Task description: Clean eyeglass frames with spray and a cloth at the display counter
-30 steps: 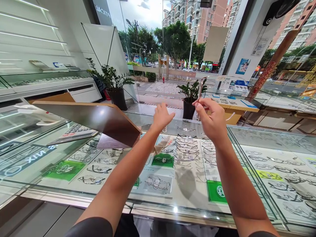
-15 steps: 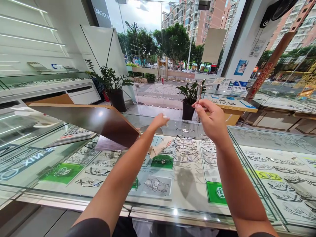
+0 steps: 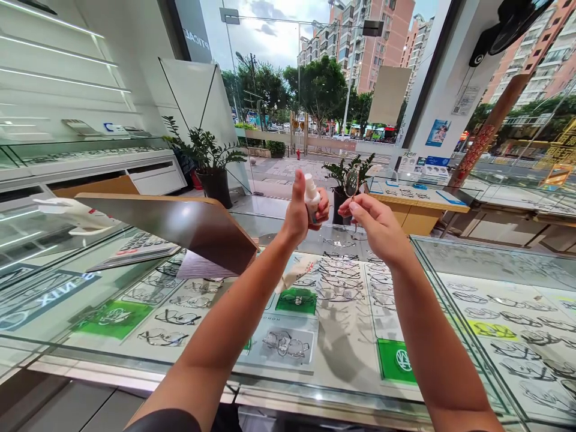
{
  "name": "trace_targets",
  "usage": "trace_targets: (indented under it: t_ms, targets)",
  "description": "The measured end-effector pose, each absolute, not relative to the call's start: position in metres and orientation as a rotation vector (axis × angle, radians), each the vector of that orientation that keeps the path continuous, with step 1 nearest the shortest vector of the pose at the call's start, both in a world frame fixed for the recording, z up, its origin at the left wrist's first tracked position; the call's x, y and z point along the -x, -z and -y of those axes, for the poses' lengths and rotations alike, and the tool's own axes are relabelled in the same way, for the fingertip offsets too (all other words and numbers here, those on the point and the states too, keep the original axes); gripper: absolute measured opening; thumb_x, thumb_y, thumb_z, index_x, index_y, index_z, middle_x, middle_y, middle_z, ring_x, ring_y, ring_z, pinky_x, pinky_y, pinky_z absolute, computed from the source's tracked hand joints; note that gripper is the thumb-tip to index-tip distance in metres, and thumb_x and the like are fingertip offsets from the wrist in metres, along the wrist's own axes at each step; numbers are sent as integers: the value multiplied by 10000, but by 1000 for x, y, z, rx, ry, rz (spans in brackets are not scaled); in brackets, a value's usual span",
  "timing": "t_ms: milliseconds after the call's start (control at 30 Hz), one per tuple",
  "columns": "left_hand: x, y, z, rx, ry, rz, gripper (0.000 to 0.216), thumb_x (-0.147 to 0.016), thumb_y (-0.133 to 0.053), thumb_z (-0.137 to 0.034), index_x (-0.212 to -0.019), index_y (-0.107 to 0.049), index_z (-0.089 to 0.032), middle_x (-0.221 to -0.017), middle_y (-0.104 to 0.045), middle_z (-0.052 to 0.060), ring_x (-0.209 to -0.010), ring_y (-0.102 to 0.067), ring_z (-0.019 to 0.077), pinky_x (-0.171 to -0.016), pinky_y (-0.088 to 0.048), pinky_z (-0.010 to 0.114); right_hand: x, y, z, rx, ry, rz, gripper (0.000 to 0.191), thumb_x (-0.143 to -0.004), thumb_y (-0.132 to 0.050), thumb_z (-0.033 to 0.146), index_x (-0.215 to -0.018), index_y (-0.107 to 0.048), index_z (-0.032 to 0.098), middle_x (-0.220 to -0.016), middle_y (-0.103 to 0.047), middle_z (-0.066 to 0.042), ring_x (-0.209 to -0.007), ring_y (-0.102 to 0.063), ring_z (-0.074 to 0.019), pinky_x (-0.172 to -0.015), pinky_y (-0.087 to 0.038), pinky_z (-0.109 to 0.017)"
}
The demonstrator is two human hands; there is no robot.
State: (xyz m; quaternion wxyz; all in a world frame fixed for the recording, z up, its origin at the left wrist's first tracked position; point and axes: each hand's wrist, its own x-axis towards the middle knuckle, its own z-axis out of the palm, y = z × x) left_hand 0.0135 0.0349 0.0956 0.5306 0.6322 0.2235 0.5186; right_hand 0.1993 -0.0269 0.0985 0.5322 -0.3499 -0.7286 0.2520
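Note:
Upright in my left hand point(image 3: 297, 213) is a small white spray bottle point(image 3: 311, 193), the fingers wrapped round its body and the thumb raised beside the nozzle. My right hand point(image 3: 375, 225) pinches a pair of glasses point(image 3: 351, 182) by its frame, between thumb and fingertips. One lens faces partly toward the bottle, a short gap apart; the rest of the glasses is partly hidden by the fingers. Both hands are above the glass display counter point(image 3: 306, 384). Below them, a pale cloth point(image 3: 294, 273) with red print lies on the glass.
Rows of spectacle frames point(image 3: 342, 276) lie inside the counter. A brown board point(image 3: 180, 225) leans at the left, beside a calculator point(image 3: 135, 249). Potted plants point(image 3: 216, 183) stand beyond the counter, before the glass front. Another display case point(image 3: 508, 324) adjoins at the right.
My left hand has risen and turned, bringing the bottle upright near the glasses. My right hand has moved slightly left and lower, turning a lens into view.

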Motion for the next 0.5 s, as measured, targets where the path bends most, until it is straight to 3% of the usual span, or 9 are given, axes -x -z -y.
trace_targets:
  t_ms: [233,500]
  targets:
    - [-25,-87,-40,-1432,-1137,-587,762,-842,-413,-944,-572,-406,-231,-468,-335,-27,-400,-237,69,-389,-103,241,-194,-99,28,717,-883,1791,267,-1043,-596,465,-957,-721,245,-1036,-746,-52,-1015,-662,-210,-973,-518,-404]
    - [-29,-85,-42,-1548,-1118,-570,721,-797,-509,-902,-575,-448,-220,-428,-343,-47,-373,-218,57,-396,-123,235,-198,-101,29,706,-969,1816,267,-1034,-612,480,-951,-729,255,-1060,-749,-55,-1027,-666,-219,-979,-516,-413]
